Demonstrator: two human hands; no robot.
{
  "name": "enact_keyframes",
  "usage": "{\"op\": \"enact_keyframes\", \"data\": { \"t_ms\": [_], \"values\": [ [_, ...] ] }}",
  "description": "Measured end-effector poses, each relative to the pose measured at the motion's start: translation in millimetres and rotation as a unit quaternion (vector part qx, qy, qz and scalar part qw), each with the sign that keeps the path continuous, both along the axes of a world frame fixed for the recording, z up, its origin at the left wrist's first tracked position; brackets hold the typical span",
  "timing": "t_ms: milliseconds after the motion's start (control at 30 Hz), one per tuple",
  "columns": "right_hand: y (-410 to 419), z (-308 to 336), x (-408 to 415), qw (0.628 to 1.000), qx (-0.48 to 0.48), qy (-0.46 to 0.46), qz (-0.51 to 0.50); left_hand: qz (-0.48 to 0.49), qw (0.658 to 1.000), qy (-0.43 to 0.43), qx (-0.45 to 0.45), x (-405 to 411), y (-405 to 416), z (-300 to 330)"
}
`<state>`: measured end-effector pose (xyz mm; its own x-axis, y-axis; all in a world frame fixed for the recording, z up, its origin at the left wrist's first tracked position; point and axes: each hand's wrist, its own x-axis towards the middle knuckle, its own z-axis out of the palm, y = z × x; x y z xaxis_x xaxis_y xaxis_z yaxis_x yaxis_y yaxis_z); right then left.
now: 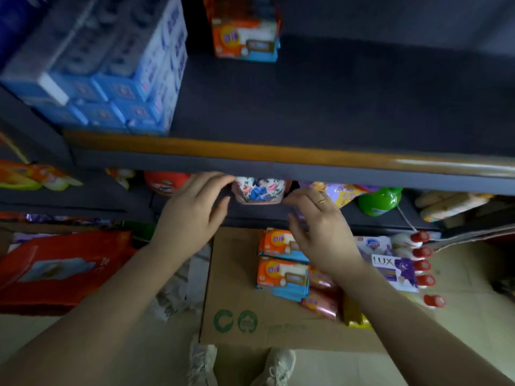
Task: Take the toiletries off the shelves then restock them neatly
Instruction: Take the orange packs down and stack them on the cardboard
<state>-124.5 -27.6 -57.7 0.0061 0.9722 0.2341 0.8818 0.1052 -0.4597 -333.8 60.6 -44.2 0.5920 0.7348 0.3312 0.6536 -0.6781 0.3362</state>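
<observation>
A floral pink-and-white pack (pixel 259 190) sits on the lower shelf (pixel 195 210), just under the edge of the upper shelf (pixel 278 162). My left hand (pixel 192 215) hovers at the pack's left side, its fingertips by the top left corner and its thumb apart from the pack. At the pack's right lower corner is my right hand (pixel 320 229), with loosely curved fingers and a ring. Neither hand clearly grips the pack. Orange-and-blue wipe packs (pixel 282 263) lie on the flattened cardboard (pixel 237 302) on the floor below.
The upper shelf holds blue tissue packs (pixel 111 79) at the left and an orange pack (pixel 245 37) at the back. The lower shelf carries a red bottle (pixel 164 182), a purple pouch (pixel 342 193) and a green bottle (pixel 379 201). On the cardboard lie a LUX box (pixel 395 271), red-capped bottles (pixel 423 263) and a red bag (pixel 55 268).
</observation>
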Motion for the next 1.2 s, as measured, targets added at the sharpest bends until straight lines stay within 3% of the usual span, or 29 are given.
{"op": "enact_keyframes", "data": {
  "t_ms": [133,300,500,667,833,1067,1200],
  "values": [
    [50.6,48.1,1.3,0.997,0.075,-0.016,-0.017,-0.011,0.987,0.050,0.155,1.1,49.2,28.5],
    [121.0,63.1,1.7,0.993,0.093,0.014,-0.065,-0.041,0.988,0.072,0.129,22.5,90.4,29.7],
    [210.5,58.7,8.3,0.989,-0.019,-0.114,-0.089,-0.008,0.989,-0.001,0.147,29.9,116.1,17.9],
    [260.7,58.0,12.7,0.976,-0.019,-0.167,-0.135,0.019,0.979,-0.020,0.201,31.4,119.1,9.0],
    [272.5,58.7,17.2,0.927,0.052,-0.325,-0.178,0.029,0.979,-0.031,0.199,32.0,117.4,10.8],
    [256.6,60.2,11.0,0.971,0.022,-0.181,-0.152,0.025,0.976,-0.067,0.206,31.6,116.1,9.3],
    [214.1,77.6,16.7,0.996,0.023,-0.017,-0.079,0.054,0.977,-0.085,0.190,35.1,109.6,14.5]
  ]
}}
